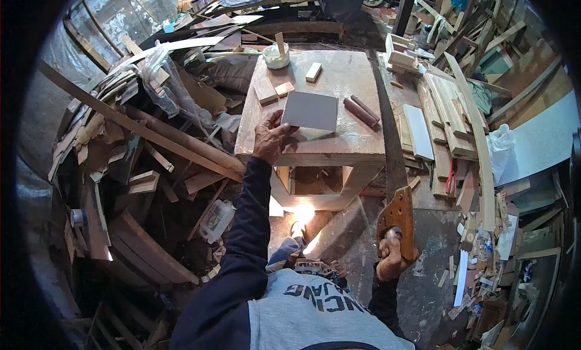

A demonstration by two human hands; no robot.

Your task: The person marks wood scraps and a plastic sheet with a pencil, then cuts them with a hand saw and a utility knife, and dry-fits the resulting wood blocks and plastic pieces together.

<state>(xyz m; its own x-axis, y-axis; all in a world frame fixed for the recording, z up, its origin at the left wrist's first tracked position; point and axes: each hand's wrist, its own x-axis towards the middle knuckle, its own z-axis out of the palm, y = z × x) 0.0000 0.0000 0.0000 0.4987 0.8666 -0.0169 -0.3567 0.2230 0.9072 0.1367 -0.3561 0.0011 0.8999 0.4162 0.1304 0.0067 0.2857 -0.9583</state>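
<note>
Grey shirt cloth (302,307) with dark lettering lay nearest, on the near side of the desk (357,143). My left hand (272,134) pinched a grey board (310,111) by its near-left corner above the desk's middle, its long axis running left to right, the right end slanted slightly nearer me. My right hand (392,258) was curled shut round the wooden handle of a saw (399,211), off the desk's near-right corner; the saw's long axis ran forward, blade pointing away along the desk's right side. Two brown rolls (362,112) lay towards the desk's right edge, and a white tub (276,60) stood near its far-left corner.
</note>
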